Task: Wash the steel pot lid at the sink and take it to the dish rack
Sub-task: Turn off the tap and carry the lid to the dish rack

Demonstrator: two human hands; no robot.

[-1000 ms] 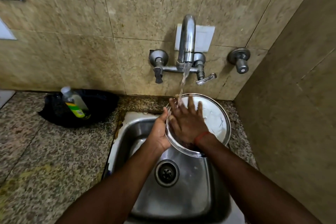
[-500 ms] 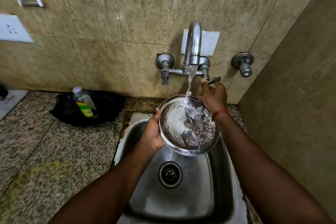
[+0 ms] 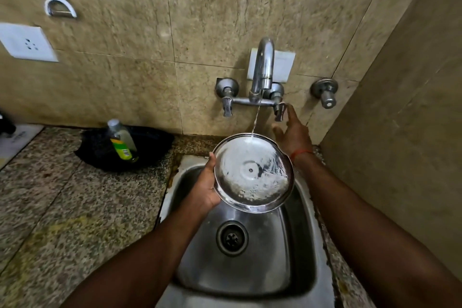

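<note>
Rinsing looks nearly done: left hand (image 3: 203, 189) grips the lid (image 3: 252, 172) by its left rim, tilted over the sink (image 3: 250, 270) under a thin stream (image 3: 256, 120). Right hand (image 3: 293, 132), fingers straight, holding nothing, sits at the tap handle (image 3: 279, 111); next it should close the tap fully

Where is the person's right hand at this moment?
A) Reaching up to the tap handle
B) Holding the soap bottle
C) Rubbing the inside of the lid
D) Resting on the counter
A: the right hand is stretched up with its fingers at the tap handle, while the left hand alone grips the lid by its rim under a thin stream of water.
</note>
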